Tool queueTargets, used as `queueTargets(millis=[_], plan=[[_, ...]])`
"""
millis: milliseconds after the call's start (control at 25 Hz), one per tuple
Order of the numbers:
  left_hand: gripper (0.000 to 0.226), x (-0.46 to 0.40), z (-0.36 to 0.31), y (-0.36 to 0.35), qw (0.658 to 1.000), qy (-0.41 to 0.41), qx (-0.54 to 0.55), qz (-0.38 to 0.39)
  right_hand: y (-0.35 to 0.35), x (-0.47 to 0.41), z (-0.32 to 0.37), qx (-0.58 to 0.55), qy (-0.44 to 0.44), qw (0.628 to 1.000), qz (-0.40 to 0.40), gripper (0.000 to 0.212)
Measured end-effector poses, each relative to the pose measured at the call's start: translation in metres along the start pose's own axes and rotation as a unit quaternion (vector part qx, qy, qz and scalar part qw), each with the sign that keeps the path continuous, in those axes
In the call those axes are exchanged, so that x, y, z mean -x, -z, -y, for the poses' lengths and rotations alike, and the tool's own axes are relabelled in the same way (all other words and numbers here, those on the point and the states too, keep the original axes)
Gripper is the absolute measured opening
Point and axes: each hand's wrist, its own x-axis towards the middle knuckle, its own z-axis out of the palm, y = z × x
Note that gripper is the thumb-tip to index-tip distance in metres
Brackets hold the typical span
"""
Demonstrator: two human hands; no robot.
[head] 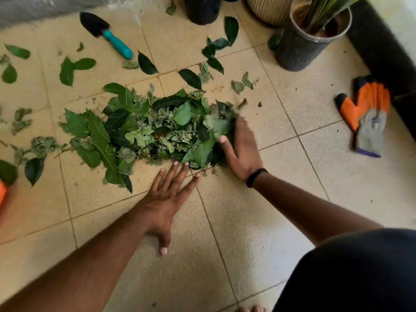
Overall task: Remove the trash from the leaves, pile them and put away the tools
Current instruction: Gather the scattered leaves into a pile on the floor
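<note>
A pile of green and dried leaves [144, 131] lies on the tiled floor in the middle of the view. My left hand [167, 199] lies flat on the tiles, fingers straight, fingertips at the pile's near edge. My right hand [240, 149] presses with straight fingers against the pile's right side, partly blurred. Loose leaves [67, 72] are scattered to the left and behind the pile. A black trowel with a teal handle [105, 33] lies at the back left. An orange and grey glove [367, 115] lies on the floor at the right.
A dark plant pot [301, 48] stands at the back right, with a ribbed pale pot [267, 10] and a black pot [202, 10] behind it. A dark ledge [387, 55] runs along the right. Something orange [2, 192] shows at the left edge.
</note>
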Motion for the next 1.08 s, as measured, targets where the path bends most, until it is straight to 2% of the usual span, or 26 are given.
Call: queueTargets(millis=[80,200,280,320,400,480,560,600,680,840,960,1080], plan=[[0.182,0.000,0.000,0.000,1.000,-0.001,0.003,-0.004,-0.001,-0.013,0.013,-0.049,0.035,0.998,-0.010,0.076],[0.182,-0.001,0.003,-0.001,1.000,-0.005,0.011,-0.002,0.020,-0.052,-0.007,-0.012,-0.050,0.993,-0.106,0.077],[0.181,-0.002,0.006,-0.004,1.000,-0.008,0.008,-0.008,0.034,-0.088,-0.028,0.034,-0.111,0.989,-0.086,0.085],[0.181,-0.002,0.007,-0.005,1.000,-0.009,0.008,-0.013,0.035,-0.103,-0.032,0.062,-0.113,0.990,-0.056,0.086],[0.181,-0.003,0.008,-0.005,1.000,-0.012,0.010,-0.019,0.027,-0.117,-0.020,0.076,-0.040,0.996,0.018,0.081],[0.182,-0.002,0.008,-0.005,1.000,-0.015,0.014,-0.023,0.017,-0.113,0.004,0.025,0.054,0.994,0.087,0.071],[0.182,-0.003,0.009,-0.007,0.999,-0.016,0.018,-0.030,0.014,-0.113,0.018,0.004,0.100,0.991,0.088,0.064],[0.182,-0.004,0.011,-0.008,0.999,-0.016,0.022,-0.034,0.016,-0.123,0.022,0.024,0.105,0.993,0.051,0.063],[0.182,-0.007,0.012,-0.009,0.999,-0.020,0.022,-0.039,0.026,-0.154,0.021,0.085,0.052,0.995,-0.009,0.068],[0.179,-0.008,0.013,-0.012,0.999,-0.023,0.028,-0.038,0.058,-0.221,0.000,0.176,-0.102,0.979,-0.004,0.090],[0.179,-0.009,0.013,-0.013,0.998,-0.025,0.035,-0.040,0.068,-0.253,-0.001,0.184,-0.166,0.969,0.023,0.101],[0.179,-0.010,0.013,-0.012,0.998,-0.021,0.032,-0.040,0.069,-0.271,0.009,0.127,-0.247,0.959,0.057,0.102]])
